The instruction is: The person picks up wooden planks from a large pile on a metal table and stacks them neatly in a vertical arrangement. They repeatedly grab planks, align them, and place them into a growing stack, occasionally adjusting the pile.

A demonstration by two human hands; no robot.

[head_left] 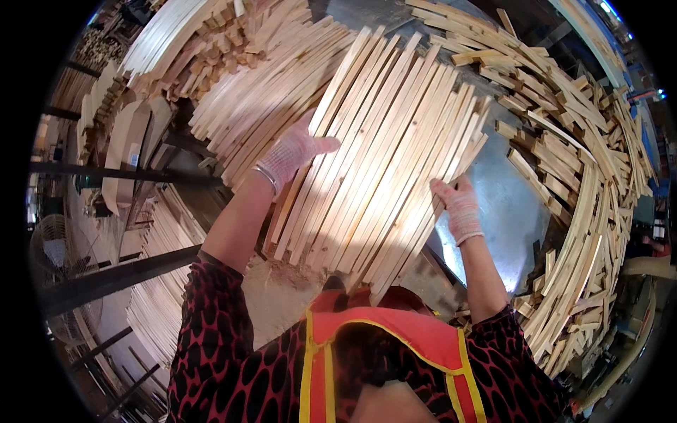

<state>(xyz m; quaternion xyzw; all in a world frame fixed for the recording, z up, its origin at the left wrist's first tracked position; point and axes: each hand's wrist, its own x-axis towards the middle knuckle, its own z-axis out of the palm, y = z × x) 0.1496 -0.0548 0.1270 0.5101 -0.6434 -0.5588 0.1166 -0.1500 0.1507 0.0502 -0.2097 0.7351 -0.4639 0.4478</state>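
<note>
A wide bundle of pale wooden strips (374, 162) lies side by side in front of me, its near ends reaching almost to my red apron. My left hand (295, 149), in a whitish-pink knitted glove, grips the bundle's left edge with the thumb over the top. At the right edge my right hand (457, 204), gloved alike, presses in with its thumb on the outer strips. The fingers of both hands are partly hidden beneath or behind the wood. The strips' far ends are uneven.
More strips (268, 92) are stacked left of the bundle. A shiny metal tabletop (493, 204) shows at the right, with a jumbled heap of wood pieces (564, 162) curving beyond it. Dark metal bars (120, 278) and a fan (60, 247) stand at the left.
</note>
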